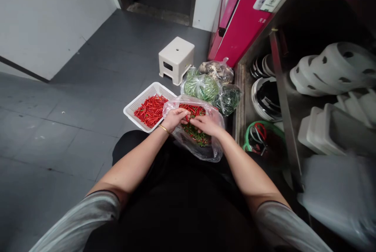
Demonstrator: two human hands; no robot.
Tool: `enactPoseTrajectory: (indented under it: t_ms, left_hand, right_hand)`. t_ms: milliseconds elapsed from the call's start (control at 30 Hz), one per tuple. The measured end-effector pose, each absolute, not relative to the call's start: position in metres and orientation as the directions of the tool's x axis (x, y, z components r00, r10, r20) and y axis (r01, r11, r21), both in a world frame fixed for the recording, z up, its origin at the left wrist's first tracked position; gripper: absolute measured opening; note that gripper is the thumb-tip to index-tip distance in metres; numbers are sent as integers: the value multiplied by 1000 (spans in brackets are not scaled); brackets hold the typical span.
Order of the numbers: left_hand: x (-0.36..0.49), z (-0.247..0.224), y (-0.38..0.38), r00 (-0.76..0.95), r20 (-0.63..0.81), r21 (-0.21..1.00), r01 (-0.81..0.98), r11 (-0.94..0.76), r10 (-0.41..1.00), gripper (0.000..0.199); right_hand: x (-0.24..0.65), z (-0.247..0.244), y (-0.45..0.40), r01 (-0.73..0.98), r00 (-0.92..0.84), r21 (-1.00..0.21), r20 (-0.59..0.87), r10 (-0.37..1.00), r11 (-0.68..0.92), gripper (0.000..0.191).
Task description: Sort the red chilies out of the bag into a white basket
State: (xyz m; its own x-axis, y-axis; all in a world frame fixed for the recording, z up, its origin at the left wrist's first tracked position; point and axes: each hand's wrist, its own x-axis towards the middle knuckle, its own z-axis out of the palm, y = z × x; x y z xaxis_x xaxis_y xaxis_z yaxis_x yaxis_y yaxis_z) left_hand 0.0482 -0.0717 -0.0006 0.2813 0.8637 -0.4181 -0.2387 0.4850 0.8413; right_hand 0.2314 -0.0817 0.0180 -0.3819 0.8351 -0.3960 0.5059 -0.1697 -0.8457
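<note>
A clear plastic bag (216, 152) lies open in front of me, with red chilies (195, 109) at its far side and green stems (198, 136) nearer to me. Over the bag's mouth, my left hand (175, 118) has thumb and fingers pinched on a red chili. My right hand (208, 124) meets it from the other side, fingers bent together at the same chili; the exact fingertip contact is too small to make out. Just left of the bag, a white perforated basket (132, 110) holds many red chilies (151, 110).
Beyond the bag are bagged green vegetables (201, 87), a bag of dark leafy greens (228, 99) and bagged mushroom-like pieces (217, 71). A white plastic stool (177, 54) stands behind them. On the right, a metal shelf (283, 99) holds stacked white containers (320, 130).
</note>
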Motion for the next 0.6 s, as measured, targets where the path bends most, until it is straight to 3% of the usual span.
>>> enactPoseTrajectory:
  t_ms: [100,267,367,433,500,567,600]
  left_hand:
    - [52,-1,-72,278,-384,852,-262,454,880,29]
    - [49,3,-71,332,-434,727,-419,544,837,20]
    - [47,3,-69,331,-536,634,-450,629,777,12]
    - [46,3,-68,307,-591,597,-455,661,746,11]
    - [45,3,-67,296,-600,585,-471,660,743,9]
    - [45,3,-67,271,-590,604,-476,639,760,7]
    - [45,4,-66,253,-596,617,-463,636,762,7]
  right_hand:
    - [215,12,-93,494,-387,-854,-382,840,-161,39]
    - [212,14,-99,311,-334,-948,-172,927,-64,42]
    - [231,22,-90,411,-318,-911,-99,943,43,42]
    - [245,22,-82,660,-313,-742,-128,941,118,34]
    - [250,16,-77,887,-282,-429,-210,936,170,27]
    - [246,4,-75,967,-242,-147,-292,925,206,28]
    - [242,-1,-75,974,-227,-63,-333,915,219,28]
